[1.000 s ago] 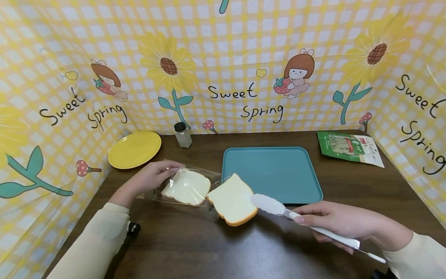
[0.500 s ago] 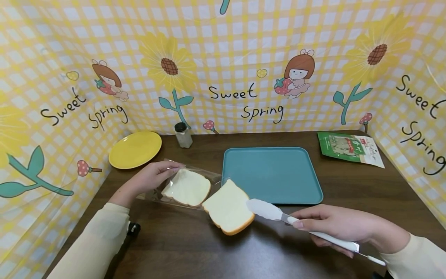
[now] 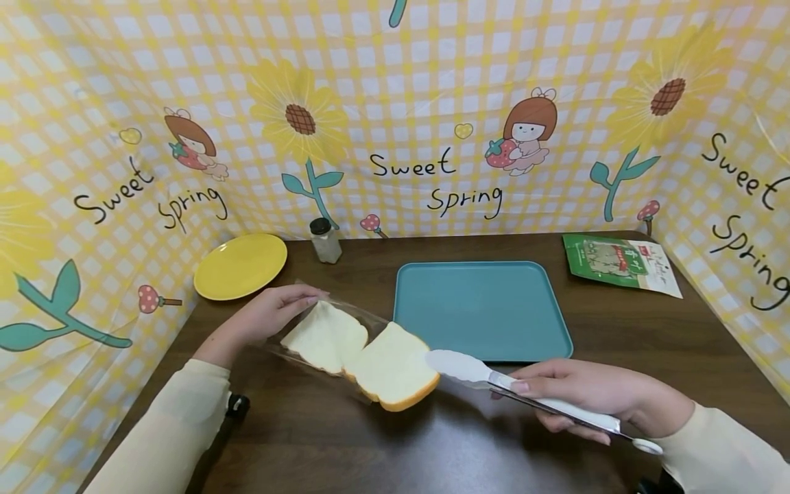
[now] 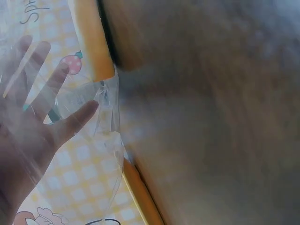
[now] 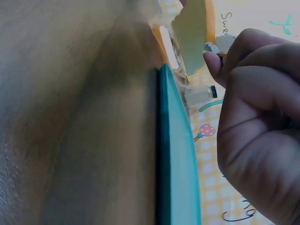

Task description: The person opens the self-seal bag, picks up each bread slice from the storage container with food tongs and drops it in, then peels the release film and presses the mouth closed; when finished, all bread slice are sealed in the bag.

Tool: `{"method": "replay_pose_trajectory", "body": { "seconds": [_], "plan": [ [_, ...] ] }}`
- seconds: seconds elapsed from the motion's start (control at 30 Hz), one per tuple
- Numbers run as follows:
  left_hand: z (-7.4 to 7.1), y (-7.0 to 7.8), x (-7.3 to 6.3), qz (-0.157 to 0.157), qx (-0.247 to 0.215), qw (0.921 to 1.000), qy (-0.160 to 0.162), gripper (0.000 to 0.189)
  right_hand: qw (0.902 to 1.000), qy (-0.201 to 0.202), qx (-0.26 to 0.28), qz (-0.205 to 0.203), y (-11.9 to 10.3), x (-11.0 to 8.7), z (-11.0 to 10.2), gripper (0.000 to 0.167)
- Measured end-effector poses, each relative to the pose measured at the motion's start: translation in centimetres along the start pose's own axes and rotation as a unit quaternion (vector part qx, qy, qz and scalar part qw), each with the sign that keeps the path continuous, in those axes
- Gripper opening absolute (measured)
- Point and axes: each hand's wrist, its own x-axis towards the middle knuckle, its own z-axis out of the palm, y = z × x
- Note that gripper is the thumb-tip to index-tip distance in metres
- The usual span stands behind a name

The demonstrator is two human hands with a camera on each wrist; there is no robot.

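My left hand (image 3: 271,312) holds the back left edge of a clear plastic bag (image 3: 296,357), thumb under the fingers. Inside lies a slice of white bread (image 3: 327,336), creased near my fingertips. Through the film, the left wrist view shows this hand's spread fingers (image 4: 44,96). My right hand (image 3: 586,391) grips white-tipped tongs (image 3: 459,367) by the handles. Their tips meet the right edge of a second bread slice (image 3: 391,363), which has a golden crust. This slice hangs above the table at the bag's right end, overlapping the first slice in the head view.
Behind the second slice lies a teal tray (image 3: 481,309). A yellow plate (image 3: 241,266) and a black-capped shaker jar (image 3: 326,240) stand at the back left. At the back right is a green and white pouch (image 3: 622,264). A checked cloth (image 3: 407,103) encloses the table's back and sides.
My right hand has moved left and slightly down with the tongs and second slice, which now overlaps the bagged slice. The bagged slice has shifted left and creased. My left hand stays nearly still.
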Motion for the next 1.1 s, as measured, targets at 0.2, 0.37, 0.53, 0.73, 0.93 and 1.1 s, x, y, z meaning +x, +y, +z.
{"method": "replay_pose_trajectory", "body": {
  "seconds": [0.2, 0.37, 0.53, 0.73, 0.93, 1.1],
  "plan": [
    [0.1, 0.0, -0.1, -0.005, 0.006, 1.0, 0.006, 0.029, 0.9998, -0.014, 0.015, -0.003, 0.9, 0.7, -0.3, 0.046],
    [0.2, 0.0, -0.1, -0.002, 0.005, 1.0, 0.008, 0.029, 0.9996, -0.026, 0.011, -0.003, 1.0, 1.2, -0.6, 0.047],
    [0.2, 0.0, -0.1, 0.004, -0.006, 1.0, 0.005, 0.028, 0.9992, -0.04, 0.004, 0.0, 0.8, 1.8, -1.1, 0.048],
    [0.2, 0.0, 0.0, 0.012, -0.007, 0.9999, 0.002, 0.027, 0.999, -0.042, -0.014, -0.006, 0.4, 2.7, -1.7, 0.047],
    [0.2, 0.0, 0.1, 0.021, -0.007, 0.9998, 0.0, 0.026, 0.9988, -0.031, -0.037, -0.008, -0.1, 3.6, -1.9, 0.049],
    [0.3, 0.0, 0.0, 0.025, -0.007, 0.9997, 0.001, 0.026, 0.9979, -0.013, -0.063, -0.003, -0.5, 4.4, -1.7, 0.048]
  ]
}}
